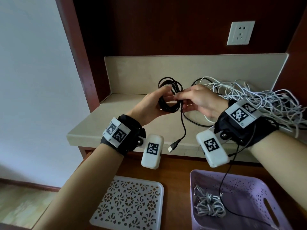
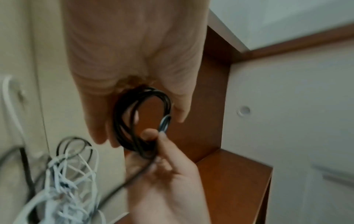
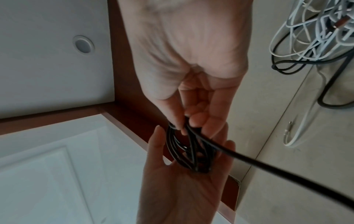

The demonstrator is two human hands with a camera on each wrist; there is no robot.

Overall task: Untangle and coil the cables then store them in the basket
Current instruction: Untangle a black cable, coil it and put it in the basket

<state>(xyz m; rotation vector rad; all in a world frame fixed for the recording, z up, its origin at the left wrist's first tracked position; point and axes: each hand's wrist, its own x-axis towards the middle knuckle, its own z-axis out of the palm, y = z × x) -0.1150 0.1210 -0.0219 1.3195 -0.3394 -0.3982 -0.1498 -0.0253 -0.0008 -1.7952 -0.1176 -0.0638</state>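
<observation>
A pale stone shelf [image 1: 116, 117] sits in a dark wood nook. A big messy pile of white cables [image 1: 259, 98] lies at its back right corner, with a loose black cable [image 1: 194, 121] running beside it. Lower down is a brown wood top [image 1: 176, 170]. On it, a white lacy tray [image 1: 129, 203] lies at the left and a purple basket [image 1: 259, 185] at the right.

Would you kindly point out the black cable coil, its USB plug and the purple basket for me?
black cable coil [image 1: 167, 105], head view, on the lower loops held by the left hand.
USB plug [image 1: 173, 146], head view, on the plug's dark body, hanging free.
purple basket [image 1: 245, 185], head view, on its bare perforated back wall.
</observation>
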